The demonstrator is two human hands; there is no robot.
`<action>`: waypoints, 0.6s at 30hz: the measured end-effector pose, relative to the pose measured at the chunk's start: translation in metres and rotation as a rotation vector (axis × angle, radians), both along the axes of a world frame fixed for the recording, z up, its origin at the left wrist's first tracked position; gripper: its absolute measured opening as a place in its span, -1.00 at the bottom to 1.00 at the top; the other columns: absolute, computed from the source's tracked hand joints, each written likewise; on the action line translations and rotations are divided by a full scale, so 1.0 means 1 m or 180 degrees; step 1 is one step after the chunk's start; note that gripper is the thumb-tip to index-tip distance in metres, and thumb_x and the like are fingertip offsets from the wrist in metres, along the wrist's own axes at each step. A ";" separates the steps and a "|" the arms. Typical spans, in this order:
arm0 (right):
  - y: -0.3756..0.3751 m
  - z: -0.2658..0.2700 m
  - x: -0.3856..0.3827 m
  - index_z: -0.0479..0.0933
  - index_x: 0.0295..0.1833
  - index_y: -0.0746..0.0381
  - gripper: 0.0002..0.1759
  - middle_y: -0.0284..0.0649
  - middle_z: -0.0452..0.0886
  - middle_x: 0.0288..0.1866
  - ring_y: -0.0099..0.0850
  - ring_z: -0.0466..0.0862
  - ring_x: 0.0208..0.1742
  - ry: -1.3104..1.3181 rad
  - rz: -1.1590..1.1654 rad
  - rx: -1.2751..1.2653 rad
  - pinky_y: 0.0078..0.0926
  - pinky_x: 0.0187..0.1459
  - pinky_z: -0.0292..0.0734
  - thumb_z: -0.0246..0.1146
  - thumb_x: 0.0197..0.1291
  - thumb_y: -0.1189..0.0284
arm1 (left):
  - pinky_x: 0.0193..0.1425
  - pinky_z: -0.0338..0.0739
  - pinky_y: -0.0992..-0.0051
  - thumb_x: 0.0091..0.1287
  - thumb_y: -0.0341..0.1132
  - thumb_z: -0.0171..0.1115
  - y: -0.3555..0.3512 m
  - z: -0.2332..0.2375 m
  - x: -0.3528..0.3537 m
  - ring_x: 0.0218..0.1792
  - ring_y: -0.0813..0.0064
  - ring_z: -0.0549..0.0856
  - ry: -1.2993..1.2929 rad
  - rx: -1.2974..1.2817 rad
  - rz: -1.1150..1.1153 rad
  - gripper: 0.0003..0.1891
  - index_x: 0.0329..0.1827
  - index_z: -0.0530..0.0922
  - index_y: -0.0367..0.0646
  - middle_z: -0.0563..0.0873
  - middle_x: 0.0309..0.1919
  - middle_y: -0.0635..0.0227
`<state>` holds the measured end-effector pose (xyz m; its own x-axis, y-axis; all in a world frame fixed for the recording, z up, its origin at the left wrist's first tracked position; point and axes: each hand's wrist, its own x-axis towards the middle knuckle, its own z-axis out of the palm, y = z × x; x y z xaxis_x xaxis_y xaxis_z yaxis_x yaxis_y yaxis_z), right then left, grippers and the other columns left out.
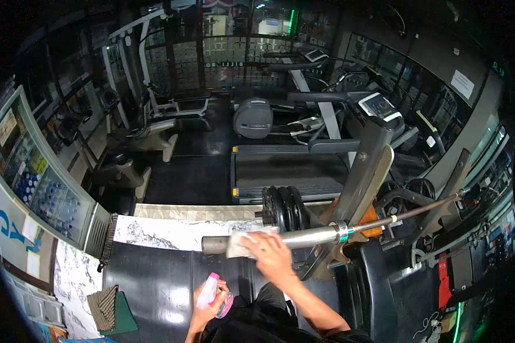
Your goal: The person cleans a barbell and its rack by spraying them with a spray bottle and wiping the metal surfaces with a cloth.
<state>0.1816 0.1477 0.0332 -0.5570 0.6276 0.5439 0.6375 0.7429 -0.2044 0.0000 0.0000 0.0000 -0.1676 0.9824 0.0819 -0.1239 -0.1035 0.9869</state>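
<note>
My right hand point(269, 255) presses a white cloth point(239, 244) against the thick sleeve of a steel barbell point(309, 236), close to its left end. The barbell lies across an upright rack post point(365, 171), with a shiny collar point(341, 232) beside the post. Lower down, my left hand point(209, 303) is wrapped round a spray bottle point(213, 284) with a pink and white top. The bottle is upright, slightly tilted, and its lower part is partly hidden by my fingers.
Black weight plates point(284, 208) hang on the rack behind the barbell. A treadmill point(292, 171) stands beyond. At left is a drinks fridge point(46, 183), with a striped cloth point(103, 307) on the floor. A padded bench point(383, 286) is close on my right.
</note>
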 end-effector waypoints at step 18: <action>-0.009 -0.005 -0.072 0.47 0.26 -0.02 -0.34 -0.25 0.57 0.09 -0.25 0.52 0.17 0.0271 -0.0326 -0.0381 -0.06 0.36 0.17 0.18 -0.08 0.53 | -0.35 0.53 0.59 0.26 -0.52 0.25 0.000 -0.014 -0.008 -0.49 0.61 0.63 0.0222 -0.0013 0.0022 -0.80 -0.08 0.52 -0.37 0.65 -0.38 0.29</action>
